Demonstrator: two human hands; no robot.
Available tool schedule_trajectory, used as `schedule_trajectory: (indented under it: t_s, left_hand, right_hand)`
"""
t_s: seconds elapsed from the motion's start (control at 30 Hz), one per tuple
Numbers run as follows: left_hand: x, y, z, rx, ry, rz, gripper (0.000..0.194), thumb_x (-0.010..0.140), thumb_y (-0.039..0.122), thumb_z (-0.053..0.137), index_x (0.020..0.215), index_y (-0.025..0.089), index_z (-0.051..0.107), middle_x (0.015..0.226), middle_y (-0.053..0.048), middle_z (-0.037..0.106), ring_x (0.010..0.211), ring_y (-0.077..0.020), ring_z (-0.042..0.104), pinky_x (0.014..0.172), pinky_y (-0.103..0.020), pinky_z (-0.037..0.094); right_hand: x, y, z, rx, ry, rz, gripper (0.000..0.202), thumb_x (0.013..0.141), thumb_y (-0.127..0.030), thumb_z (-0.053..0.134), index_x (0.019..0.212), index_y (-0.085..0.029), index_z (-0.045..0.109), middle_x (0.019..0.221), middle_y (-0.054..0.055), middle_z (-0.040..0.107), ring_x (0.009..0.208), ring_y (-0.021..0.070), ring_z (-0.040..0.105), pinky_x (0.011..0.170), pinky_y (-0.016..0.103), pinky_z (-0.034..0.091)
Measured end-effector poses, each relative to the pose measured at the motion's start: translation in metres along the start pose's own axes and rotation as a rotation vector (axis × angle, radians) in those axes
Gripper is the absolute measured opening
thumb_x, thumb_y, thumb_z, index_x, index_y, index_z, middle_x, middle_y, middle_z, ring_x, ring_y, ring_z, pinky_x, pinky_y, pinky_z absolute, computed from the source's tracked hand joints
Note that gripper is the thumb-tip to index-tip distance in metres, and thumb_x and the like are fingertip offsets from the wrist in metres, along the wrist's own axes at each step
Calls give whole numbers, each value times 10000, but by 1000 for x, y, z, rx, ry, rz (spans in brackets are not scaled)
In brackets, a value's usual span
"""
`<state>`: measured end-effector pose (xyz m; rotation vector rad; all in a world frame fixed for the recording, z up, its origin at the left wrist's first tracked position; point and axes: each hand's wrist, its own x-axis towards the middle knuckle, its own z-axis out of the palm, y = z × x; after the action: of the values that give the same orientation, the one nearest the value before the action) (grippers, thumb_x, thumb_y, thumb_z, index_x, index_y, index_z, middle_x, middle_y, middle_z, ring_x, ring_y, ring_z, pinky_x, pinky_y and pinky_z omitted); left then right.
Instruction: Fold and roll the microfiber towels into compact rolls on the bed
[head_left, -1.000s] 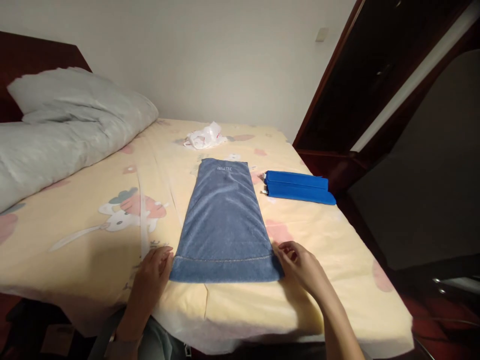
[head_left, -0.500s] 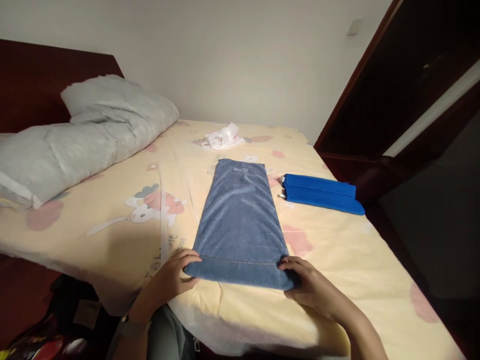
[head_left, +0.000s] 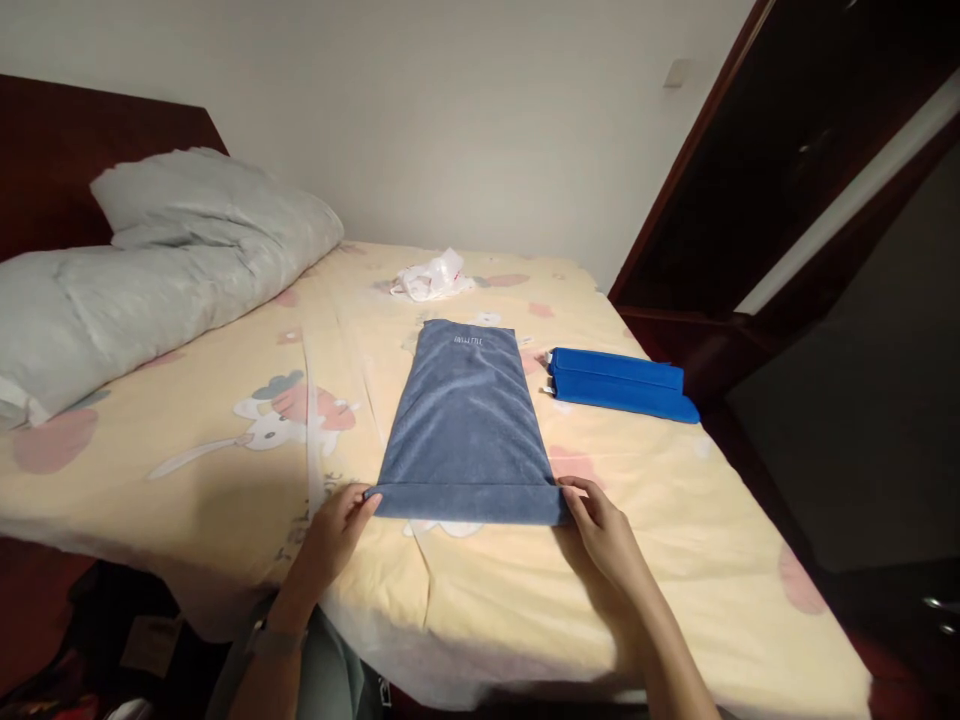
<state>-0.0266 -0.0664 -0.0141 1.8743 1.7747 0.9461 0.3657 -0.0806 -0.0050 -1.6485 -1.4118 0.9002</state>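
Note:
A grey-blue towel (head_left: pixel 469 420) with small white lettering at its far end lies lengthwise on the bed. Its near end is turned up into a flat band across the width. At the band's left corner, my left hand (head_left: pixel 341 525) pinches the cloth between thumb and fingers. The right corner is gripped by my right hand (head_left: pixel 596 515), its fingers closed over the edge. A folded bright blue cloth (head_left: pixel 619 385) with small white tags rests to the right of the towel, apart from both hands.
A patterned yellow sheet (head_left: pixel 480 620) covers the bed. Behind the towel sits a crumpled white plastic bag (head_left: pixel 435 275). A grey quilt (head_left: pixel 187 260) is heaped at the left by the dark headboard (head_left: pixel 105 150). Dark wooden furniture (head_left: pixel 720 200) stands beyond the bed's right edge.
The towel's near edge has been folded over away from me, making the band. Both hands have moved slightly farther up the bed with it, still at the corners. The view has shifted a little.

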Motion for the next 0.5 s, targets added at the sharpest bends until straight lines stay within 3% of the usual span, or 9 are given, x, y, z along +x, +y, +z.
schedule_trajectory:
  t_s: [0.07, 0.17, 0.33, 0.5]
  left_hand:
    - [1, -4, 0, 5, -23, 18, 322, 824, 478, 606, 1020, 223, 627, 960, -28, 695, 891, -214, 651, 804, -310, 508]
    - [2, -8, 0, 40, -63, 48, 295, 768, 442, 669, 965, 224, 648, 935, -31, 702, 890, -225, 652, 823, -329, 504]
    - [3, 2, 3, 11, -43, 36, 271, 889, 463, 518, 910, 216, 629, 795, -13, 668, 752, -190, 633, 701, -285, 490]
    - [1, 11, 7, -40, 98, -60, 322, 881, 508, 505, 984, 214, 585, 644, 45, 568, 605, -156, 570, 596, -248, 458]
  right_hand:
    - [-2, -2, 0, 37, -66, -16, 497, 889, -549, 536, 1255, -212, 541, 1045, 114, 714, 957, 265, 677, 802, 331, 517]
    - [-5, -3, -2, 12, -143, -69, 642, 809, -493, 662, 1360, -223, 472, 1037, 97, 710, 931, 263, 673, 804, 339, 518]
    - [0, 2, 1, -21, -54, -121, 487, 913, -483, 490, 1314, -207, 513, 979, 108, 714, 913, 259, 671, 788, 345, 509]
    - [-1, -3, -5, -1, -30, -117, 475, 927, -481, 476, 1321, -216, 479, 1044, 115, 703, 931, 243, 667, 791, 324, 509]
